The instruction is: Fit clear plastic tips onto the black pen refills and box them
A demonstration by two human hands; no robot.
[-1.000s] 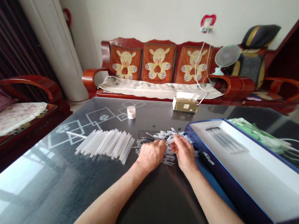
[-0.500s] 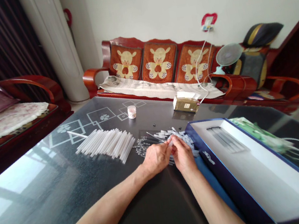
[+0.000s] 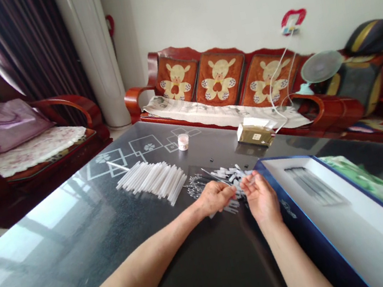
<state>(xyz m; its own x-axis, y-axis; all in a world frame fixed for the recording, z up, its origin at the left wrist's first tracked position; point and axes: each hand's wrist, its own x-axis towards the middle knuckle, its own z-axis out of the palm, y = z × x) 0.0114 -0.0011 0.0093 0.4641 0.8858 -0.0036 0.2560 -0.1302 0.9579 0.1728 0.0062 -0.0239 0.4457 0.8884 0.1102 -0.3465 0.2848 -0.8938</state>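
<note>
Centrally, the head view showed the left hand (image 3: 216, 197) and right hand (image 3: 258, 199) curled together at a pile of white plastic pieces (image 3: 233, 179) on the glass tabletop (image 3: 64, 245); any grip on a piece could not be confirmed. The pieces appeared light and stiff, best pinched along their length.

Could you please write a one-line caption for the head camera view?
Left hand and right hand work over white plastic pieces on a glass table.

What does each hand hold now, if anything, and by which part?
It cannot be told: the left hand and right hand are curled over a heap of small white plastic pieces, and they hide anything they may pinch.
</note>
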